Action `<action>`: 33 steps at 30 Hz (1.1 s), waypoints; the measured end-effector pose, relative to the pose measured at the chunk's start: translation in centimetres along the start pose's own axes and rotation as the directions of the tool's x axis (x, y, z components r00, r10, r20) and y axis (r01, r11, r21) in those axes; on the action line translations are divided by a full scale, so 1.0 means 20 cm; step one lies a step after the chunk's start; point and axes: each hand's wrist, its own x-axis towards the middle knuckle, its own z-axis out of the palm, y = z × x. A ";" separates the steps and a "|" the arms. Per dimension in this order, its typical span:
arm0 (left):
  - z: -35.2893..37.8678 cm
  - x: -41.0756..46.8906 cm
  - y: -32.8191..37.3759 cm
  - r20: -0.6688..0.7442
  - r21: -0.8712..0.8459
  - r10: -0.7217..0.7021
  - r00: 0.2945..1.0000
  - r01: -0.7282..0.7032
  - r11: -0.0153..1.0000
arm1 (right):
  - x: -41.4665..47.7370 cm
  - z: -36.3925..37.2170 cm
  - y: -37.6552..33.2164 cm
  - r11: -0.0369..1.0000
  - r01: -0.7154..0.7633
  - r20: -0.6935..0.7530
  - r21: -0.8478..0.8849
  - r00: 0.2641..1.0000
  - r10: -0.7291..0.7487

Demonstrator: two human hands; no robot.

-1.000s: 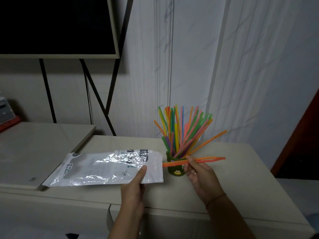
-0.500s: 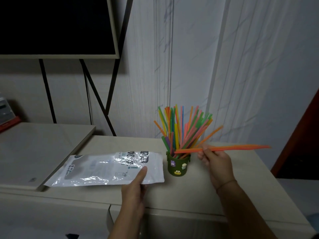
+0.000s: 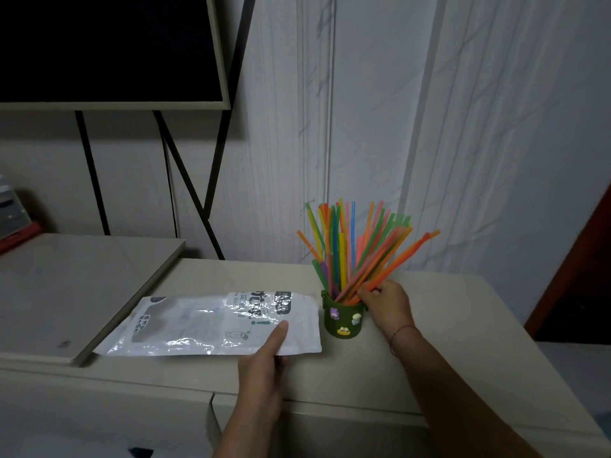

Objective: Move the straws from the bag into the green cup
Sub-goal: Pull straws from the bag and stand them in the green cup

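We see thin plastic straws (image 3: pixel 350 256) in orange, green, yellow, pink and blue, a dark green round cup (image 3: pixel 344 320) dotted with purple, white and yellow stickers, and a clear crinkled plastic bag (image 3: pixel 198 322) with dark print.

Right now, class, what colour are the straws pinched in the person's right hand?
Orange straws, held by the right hand, seen in the head view.

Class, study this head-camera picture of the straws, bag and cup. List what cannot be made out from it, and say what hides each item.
- Bag, head view: whether any straws remain inside; glare and print on the plastic hide it.
- Green cup: its inside and the straws' lower ends, hidden by its wall.
- Right hand: how many orange straws it pinches; fingers cover them.
- Left hand: fingers under the bag, hidden.
- Bag print: too small to read.
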 end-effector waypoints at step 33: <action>-0.07 -0.08 0.07 0.301 0.139 -0.128 0.945 0.090 0.986 | -0.17 -0.04 0.05 0.950 -0.271 0.260 0.157 0.939 0.225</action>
